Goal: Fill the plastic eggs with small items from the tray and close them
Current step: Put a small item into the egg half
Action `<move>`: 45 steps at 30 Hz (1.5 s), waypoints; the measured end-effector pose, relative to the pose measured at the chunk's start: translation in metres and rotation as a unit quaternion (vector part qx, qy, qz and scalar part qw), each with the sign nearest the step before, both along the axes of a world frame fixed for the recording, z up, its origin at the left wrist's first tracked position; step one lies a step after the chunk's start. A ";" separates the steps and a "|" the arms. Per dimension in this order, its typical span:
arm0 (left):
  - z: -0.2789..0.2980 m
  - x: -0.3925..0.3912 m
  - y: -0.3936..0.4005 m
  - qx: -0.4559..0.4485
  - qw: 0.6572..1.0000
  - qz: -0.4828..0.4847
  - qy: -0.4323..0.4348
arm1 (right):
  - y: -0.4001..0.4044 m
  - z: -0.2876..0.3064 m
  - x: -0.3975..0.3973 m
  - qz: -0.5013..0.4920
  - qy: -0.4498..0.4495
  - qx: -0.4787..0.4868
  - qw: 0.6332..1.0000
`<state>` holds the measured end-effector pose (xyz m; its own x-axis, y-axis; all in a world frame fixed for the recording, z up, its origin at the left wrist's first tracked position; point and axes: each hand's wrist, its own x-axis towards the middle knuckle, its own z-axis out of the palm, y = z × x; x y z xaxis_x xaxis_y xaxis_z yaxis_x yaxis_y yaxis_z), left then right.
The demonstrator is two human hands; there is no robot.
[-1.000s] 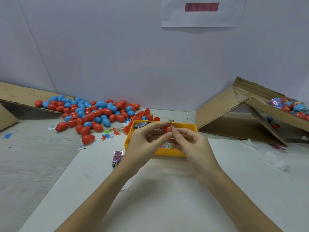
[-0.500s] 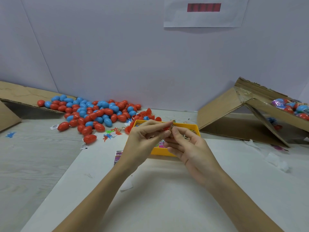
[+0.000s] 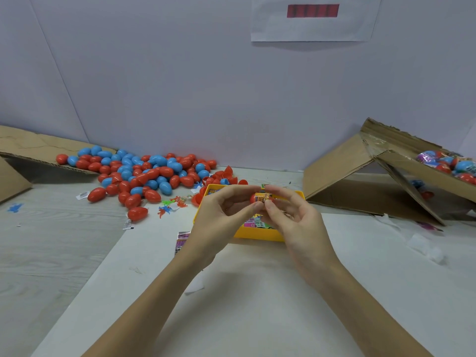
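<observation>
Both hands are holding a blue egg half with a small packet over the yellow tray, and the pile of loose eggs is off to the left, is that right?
Not quite. In the head view the egg half pinched by the left hand and right hand is red, not blue. The small packet, the yellow tray below and the pile of loose eggs on the left are as you said.

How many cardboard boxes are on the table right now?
2. One cardboard box lies at the far left, red and blue eggs spilling from it; the other cardboard box sits tipped at the far right, holding wrapped eggs. Others may lie outside the view.
</observation>
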<state>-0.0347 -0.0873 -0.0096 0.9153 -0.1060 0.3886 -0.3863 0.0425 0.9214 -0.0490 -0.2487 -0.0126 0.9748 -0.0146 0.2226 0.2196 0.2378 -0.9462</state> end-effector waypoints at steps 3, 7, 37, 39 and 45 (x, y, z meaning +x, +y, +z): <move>0.000 0.000 -0.001 0.047 0.998 0.023 -0.047 | -0.002 -0.003 0.002 -0.023 -0.008 -0.019 1.000; -0.001 0.000 -0.002 0.127 0.982 0.083 -0.113 | -0.004 -0.005 0.004 -0.022 -0.023 -0.064 0.997; -0.011 -0.009 -0.018 0.233 0.904 0.219 -0.285 | 0.010 -0.007 -0.007 -0.153 -0.068 -0.174 0.970; -0.011 -0.009 -0.018 0.234 0.909 0.212 -0.272 | 0.009 -0.007 -0.006 -0.147 -0.063 -0.181 0.970; -0.014 -0.008 -0.017 0.263 0.902 0.197 -0.281 | 0.009 -0.008 -0.007 -0.167 -0.054 -0.215 0.961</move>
<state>-0.0426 -0.1041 -0.0234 0.5957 -0.1204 0.7941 -0.6884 -0.5859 0.4275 -0.0557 -0.2396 -0.0206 0.9025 -0.2061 0.3781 0.3191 -0.2697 -0.9085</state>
